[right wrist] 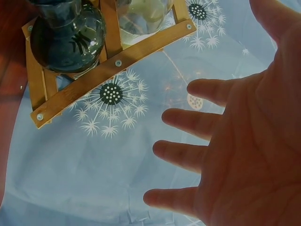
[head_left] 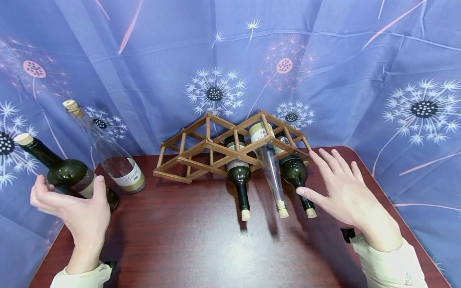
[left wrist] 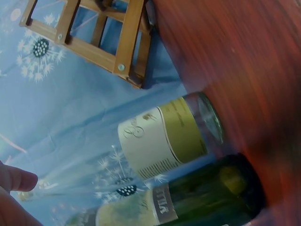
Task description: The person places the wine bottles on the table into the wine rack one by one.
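In the head view my left hand is spread around the near side of a dark green corked wine bottle, thumb to its right and fingers to its left. Whether it touches the glass is unclear. Just right of that bottle stands a clear corked bottle with a white and gold label. My right hand is held with fingers spread beside the right end of a wooden wine rack. Its palm holds nothing in the right wrist view.
Lying in the rack with corks toward me are a dark bottle, a clear bottle and another dark bottle. The rack stands at the back of a reddish-brown table. A blue dandelion-patterned cloth hangs behind and beside it.
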A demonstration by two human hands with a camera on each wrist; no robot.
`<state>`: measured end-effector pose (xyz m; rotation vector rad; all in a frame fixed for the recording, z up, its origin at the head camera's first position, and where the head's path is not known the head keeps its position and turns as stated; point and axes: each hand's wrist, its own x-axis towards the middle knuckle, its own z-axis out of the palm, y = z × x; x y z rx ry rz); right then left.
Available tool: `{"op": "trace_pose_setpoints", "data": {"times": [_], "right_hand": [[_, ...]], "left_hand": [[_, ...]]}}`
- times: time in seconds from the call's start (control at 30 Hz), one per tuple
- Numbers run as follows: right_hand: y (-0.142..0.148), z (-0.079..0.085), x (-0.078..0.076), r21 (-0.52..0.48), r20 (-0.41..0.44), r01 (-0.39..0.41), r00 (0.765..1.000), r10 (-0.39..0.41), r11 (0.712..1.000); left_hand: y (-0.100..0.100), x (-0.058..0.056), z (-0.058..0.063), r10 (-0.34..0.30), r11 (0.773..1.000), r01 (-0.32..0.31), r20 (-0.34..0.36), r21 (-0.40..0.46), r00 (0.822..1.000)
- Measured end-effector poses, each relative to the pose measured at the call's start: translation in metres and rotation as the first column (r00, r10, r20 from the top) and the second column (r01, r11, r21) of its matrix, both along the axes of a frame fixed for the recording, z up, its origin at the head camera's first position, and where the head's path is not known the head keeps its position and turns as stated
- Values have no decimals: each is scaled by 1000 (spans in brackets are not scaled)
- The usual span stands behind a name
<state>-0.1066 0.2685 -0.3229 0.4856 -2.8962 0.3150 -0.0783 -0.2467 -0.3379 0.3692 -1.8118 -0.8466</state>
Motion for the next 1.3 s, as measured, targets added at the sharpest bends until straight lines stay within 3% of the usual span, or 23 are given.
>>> {"op": "trace_pose_setpoints", "data": {"times": [0.2, 0.47, 0.57, 0.7, 0.97, 1.3], "right_hand": [[-2, 0, 1, 8, -4, -2, 1000, 2, 1000], [-3, 1, 2, 3, 9, 1, 1000, -1, 1000], [-3, 2, 2, 2, 10, 0, 1000, 0, 1000], [-4, 3, 2, 5, 8, 0, 1000, 0, 1000], [-5, 3, 3, 6, 8, -1, 1000, 1, 1000], [-5, 3, 3, 13, 14, 1, 1000, -1, 1000]], "left_hand": [[-13, -5, -4, 17, 996, -21, 43, 91, 999], [-52, -19, -35, 37, 994, -48, 100, 101, 994], [-60, -22, -40, 17, 989, -36, 128, 144, 992], [-61, -22, -38, -9, 979, -22, 155, 201, 988], [-47, -17, -20, -42, 961, -12, 190, 275, 981], [-74, -26, -42, -45, 944, -59, 303, 326, 952]]}}
